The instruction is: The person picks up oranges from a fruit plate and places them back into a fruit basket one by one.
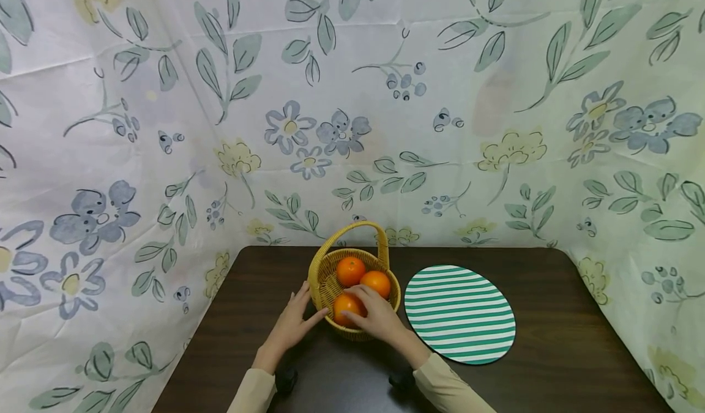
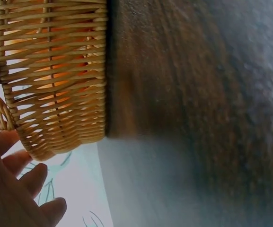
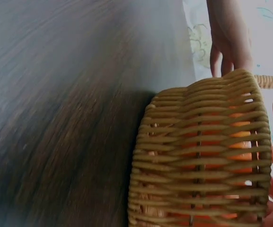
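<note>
A yellow wicker basket [image 1: 325,272] with a tall handle stands on the dark table, holding three oranges. My right hand [image 1: 380,317] reaches over the near rim, its thumb and fingers curled about the nearest orange [image 1: 343,303]. Behind that one lie another orange [image 1: 350,271] at the back and a third orange [image 1: 377,283] at the right. My left hand [image 1: 289,324] is at the basket's left side, fingers extended and touching it near the handle's base. Through the weave, orange colour shows in the left wrist view, where the left hand's fingers [image 2: 34,179] spread beside the basket wall [image 2: 56,80].
An oval mat [image 1: 459,315] with green and white stripes lies right of the basket, by the right forearm. The dark wooden table [image 1: 562,315] ends at a floral cloth [image 1: 418,125] hanging behind and at both sides.
</note>
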A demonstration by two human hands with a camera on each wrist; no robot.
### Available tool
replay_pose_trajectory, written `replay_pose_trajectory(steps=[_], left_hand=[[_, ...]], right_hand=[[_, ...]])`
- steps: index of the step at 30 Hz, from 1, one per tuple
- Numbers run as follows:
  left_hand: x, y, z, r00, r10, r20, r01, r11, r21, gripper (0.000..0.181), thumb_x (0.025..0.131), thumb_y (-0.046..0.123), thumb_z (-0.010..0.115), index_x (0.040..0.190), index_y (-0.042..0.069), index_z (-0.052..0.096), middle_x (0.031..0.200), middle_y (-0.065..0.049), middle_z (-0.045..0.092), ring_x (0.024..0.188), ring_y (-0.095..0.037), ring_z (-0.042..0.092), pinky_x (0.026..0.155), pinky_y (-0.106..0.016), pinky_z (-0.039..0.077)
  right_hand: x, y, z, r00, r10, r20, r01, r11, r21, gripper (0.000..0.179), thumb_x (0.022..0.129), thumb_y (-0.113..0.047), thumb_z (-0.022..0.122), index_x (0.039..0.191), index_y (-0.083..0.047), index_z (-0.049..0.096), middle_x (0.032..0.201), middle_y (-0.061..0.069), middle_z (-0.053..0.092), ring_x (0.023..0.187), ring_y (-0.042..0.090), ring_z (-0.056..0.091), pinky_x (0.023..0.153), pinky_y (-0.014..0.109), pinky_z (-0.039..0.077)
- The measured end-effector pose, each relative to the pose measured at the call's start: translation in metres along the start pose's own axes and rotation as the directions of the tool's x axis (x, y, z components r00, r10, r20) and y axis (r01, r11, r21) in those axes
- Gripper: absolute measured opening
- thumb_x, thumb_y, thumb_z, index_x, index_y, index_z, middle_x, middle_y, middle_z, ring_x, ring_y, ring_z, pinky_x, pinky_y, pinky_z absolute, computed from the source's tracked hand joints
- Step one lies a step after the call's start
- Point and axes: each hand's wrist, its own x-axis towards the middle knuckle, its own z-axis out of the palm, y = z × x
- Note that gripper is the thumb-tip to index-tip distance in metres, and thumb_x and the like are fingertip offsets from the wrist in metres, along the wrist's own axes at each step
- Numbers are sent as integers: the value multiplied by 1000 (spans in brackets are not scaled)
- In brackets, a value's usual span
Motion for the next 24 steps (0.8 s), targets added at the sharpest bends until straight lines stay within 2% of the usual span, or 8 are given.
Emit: replay_pose_trajectory(steps=[5,8,16,21,24], left_hand=[[0,2,-2,1000,-5,-6,5,1000,30,83,84,60,54,147,12,29,152,-11,22,140,-28,20,112,-53,14],[-1,3,-2,1000,13,-16,-12,999,38,83,84,58,56,147,11,29,152,-10,24,140,-28,21,111,-54,15],[-2,7,-7,999,29,-36,-27,998,50,87,82,56,60,149,14,23,152,-10,22,140,-26,22,113,-50,15],[-1,8,-9,996,62,-58,-58,996,65,85,83,49,63,149,15,22,152,-11,24,139,-27,24,113,-49,16],[2,8,-11,992,103,-77,-96,992,87,82,83,44,65,148,16,24,151,-11,27,138,-28,25,111,-51,17]], right_hand=[[-6,2,-8,1000,-11,-27,12,1000,8,45,86,-47,61,122,-19,58,120,-4,56,110,13,54,92,36,47],[-9,5,-11,998,-36,-54,36,999,-6,46,86,-47,60,122,-18,59,120,-4,56,109,13,54,91,36,48],[-12,11,-20,989,-112,-100,110,994,-24,44,85,-44,63,120,-18,60,118,-4,57,108,12,55,89,35,48],[-14,16,-27,985,-136,-103,132,990,-40,44,85,-42,64,120,-15,61,120,-1,57,111,15,53,92,38,46],[-14,19,-32,981,-158,-112,151,986,-63,45,83,-38,68,119,-11,61,119,3,58,110,19,53,91,41,45]])
